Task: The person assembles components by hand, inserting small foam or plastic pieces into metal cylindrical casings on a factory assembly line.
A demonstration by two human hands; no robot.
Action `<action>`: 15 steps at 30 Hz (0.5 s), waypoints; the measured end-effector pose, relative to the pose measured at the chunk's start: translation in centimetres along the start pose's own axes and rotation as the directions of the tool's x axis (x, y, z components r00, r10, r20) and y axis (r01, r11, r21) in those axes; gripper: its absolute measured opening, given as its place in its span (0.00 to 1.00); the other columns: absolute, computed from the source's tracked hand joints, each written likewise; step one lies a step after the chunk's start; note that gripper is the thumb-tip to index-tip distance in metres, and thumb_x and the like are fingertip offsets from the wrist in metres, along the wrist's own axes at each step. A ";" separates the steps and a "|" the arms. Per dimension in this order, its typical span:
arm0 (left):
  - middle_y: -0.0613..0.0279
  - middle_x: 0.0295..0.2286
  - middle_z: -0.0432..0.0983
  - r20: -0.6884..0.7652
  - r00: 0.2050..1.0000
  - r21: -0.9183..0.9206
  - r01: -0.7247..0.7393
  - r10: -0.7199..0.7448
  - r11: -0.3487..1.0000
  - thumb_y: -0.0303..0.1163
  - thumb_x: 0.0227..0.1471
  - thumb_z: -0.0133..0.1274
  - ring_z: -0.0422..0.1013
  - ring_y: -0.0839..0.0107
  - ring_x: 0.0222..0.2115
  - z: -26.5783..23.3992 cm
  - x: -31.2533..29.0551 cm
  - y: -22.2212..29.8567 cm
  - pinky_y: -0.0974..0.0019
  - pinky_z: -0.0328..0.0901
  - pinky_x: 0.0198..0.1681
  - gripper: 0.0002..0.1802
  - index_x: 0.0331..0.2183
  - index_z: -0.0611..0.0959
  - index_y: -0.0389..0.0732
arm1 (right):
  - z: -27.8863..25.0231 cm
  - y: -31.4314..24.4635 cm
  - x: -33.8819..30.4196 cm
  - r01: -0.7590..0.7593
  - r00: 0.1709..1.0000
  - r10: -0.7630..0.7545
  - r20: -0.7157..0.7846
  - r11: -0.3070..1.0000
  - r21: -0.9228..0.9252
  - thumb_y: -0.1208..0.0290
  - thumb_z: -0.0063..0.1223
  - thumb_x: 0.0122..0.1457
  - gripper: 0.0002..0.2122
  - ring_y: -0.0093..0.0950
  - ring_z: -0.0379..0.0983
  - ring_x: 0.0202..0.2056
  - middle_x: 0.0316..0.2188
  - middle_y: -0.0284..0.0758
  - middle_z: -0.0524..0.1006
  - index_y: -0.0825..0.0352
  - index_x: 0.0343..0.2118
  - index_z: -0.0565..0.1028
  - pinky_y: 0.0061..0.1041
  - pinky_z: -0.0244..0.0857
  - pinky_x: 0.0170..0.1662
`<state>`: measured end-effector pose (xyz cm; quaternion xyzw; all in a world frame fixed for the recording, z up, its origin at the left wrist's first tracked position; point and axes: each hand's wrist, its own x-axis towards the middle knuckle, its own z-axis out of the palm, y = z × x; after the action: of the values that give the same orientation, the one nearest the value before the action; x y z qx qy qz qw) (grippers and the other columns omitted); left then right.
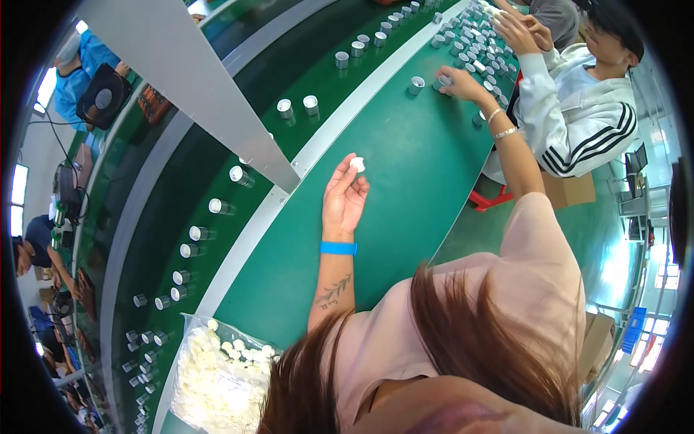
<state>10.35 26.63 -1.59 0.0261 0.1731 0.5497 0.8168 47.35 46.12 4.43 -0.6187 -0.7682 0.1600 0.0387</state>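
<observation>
Holding a small white plastic piece (357, 165) between thumb and fingertips, the person's left hand (344, 197) is raised over the middle of a green table (405, 173); its fingers are closed lightly on the piece, palm turned up toward the camera. A blue wristband (338, 248) circles that wrist. The person's right hand (460, 83) stretches out toward the table's far end, its fingers curled down around a small silver cylinder (442, 82); how firmly they grip it cannot be told. Another silver cylinder (416, 85) stands just beside that hand on the table.

A crowd of matching silver cylinders (473, 43) is packed together near the far right corner of the table. Along the table's left edge runs a darker green conveyor belt (217, 145), carrying more silver cylinders (189, 233) spaced out in a loose line. A grey metal beam (195, 79) slants across above the belt. At the table's near left corner lies a clear plastic bag (217, 376) filled with white pieces like the one held.

At the far right edge of the table sits another person in a white jacket with black stripes (578, 116), their hands (517, 30) over the crowded cylinders.
</observation>
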 end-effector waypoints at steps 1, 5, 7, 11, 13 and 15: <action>0.62 0.36 0.73 -0.010 1.000 0.001 -0.006 0.006 1.000 0.23 0.54 0.51 0.69 0.76 0.28 -0.2 -0.2 0.1 0.74 0.67 0.32 0.17 0.47 0.73 0.37 | 0.4 -1.3 -0.6 0.015 1.000 -0.015 -0.024 1.000 -0.001 0.71 0.62 0.48 0.18 0.40 0.74 0.40 0.34 0.43 0.77 0.64 0.42 0.71 0.34 0.66 0.43; 0.61 0.36 0.74 -0.020 1.000 -0.012 0.011 -0.011 1.000 0.23 0.56 0.49 0.69 0.73 0.28 -0.4 0.4 -0.2 0.72 0.67 0.32 0.17 0.48 0.72 0.38 | 2.3 -2.9 -1.3 -0.044 0.999 0.042 0.026 0.994 0.099 0.69 0.61 0.49 0.24 0.43 0.72 0.43 0.42 0.45 0.74 0.60 0.50 0.66 0.36 0.66 0.46; 0.61 0.36 0.74 -0.023 1.000 -0.004 0.005 -0.005 1.000 0.23 0.56 0.49 0.70 0.73 0.28 -0.4 0.7 -0.3 0.72 0.67 0.32 0.17 0.48 0.72 0.38 | 3.9 -3.9 -1.2 0.124 0.979 -0.106 -0.177 0.988 0.093 0.62 0.58 0.52 0.27 0.45 0.69 0.46 0.49 0.46 0.69 0.57 0.55 0.61 0.39 0.65 0.48; 0.63 0.35 0.74 -0.005 1.000 0.049 -0.022 0.023 0.999 0.22 0.54 0.51 0.69 0.76 0.29 -0.5 0.5 -0.1 0.75 0.67 0.33 0.16 0.46 0.74 0.36 | 5.3 -8.2 -1.3 0.105 0.974 -0.166 -0.157 0.935 -0.338 0.56 0.46 0.60 0.21 0.45 0.69 0.44 0.43 0.39 0.69 0.54 0.55 0.61 0.42 0.69 0.38; 0.63 0.34 0.75 0.174 0.985 0.181 -0.029 -0.003 0.983 0.22 0.51 0.53 0.72 0.76 0.32 1.1 0.3 -0.5 0.74 0.68 0.35 0.15 0.43 0.76 0.36 | 5.3 -8.6 -1.6 0.103 0.962 -0.188 -0.197 0.921 -0.376 0.59 0.44 0.61 0.18 0.42 0.72 0.40 0.39 0.37 0.70 0.54 0.53 0.63 0.40 0.70 0.34; 0.62 0.34 0.77 0.390 0.910 0.350 -0.003 -0.143 0.937 0.23 0.48 0.56 0.73 0.75 0.35 2.2 -0.7 -0.5 0.72 0.68 0.38 0.12 0.39 0.79 0.36 | 5.8 -9.6 -2.4 0.122 0.953 -0.196 -0.230 0.946 -0.300 0.60 0.46 0.60 0.17 0.39 0.74 0.35 0.36 0.37 0.71 0.55 0.51 0.66 0.37 0.71 0.32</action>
<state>11.26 26.09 0.58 0.2760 0.0922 0.4633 0.8371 37.38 40.87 2.16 -0.5687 -0.8194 -0.0364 0.0621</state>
